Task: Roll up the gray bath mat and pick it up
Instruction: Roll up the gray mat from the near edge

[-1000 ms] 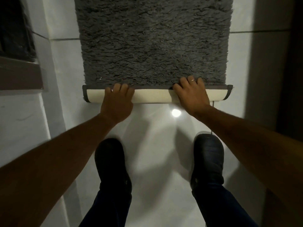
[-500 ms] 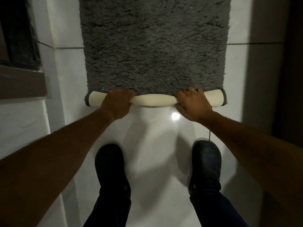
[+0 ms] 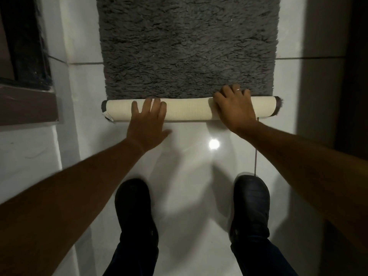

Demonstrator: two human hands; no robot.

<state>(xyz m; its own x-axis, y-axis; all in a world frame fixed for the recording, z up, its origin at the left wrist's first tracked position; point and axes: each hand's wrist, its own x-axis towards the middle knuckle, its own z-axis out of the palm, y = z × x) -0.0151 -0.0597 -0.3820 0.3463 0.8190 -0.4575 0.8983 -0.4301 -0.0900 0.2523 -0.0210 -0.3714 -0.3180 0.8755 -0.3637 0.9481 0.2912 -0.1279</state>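
While both hands press on the roll, the rolling step is underway, the lift not yet begun.
Left hand (image 3: 146, 121) flat, fingers spread; right hand (image 3: 235, 108) cupped over the top. Gray bath mat (image 3: 188, 48) lies mostly flat on white floor (image 3: 189, 176), near edge rolled. Next: push evenly forward.
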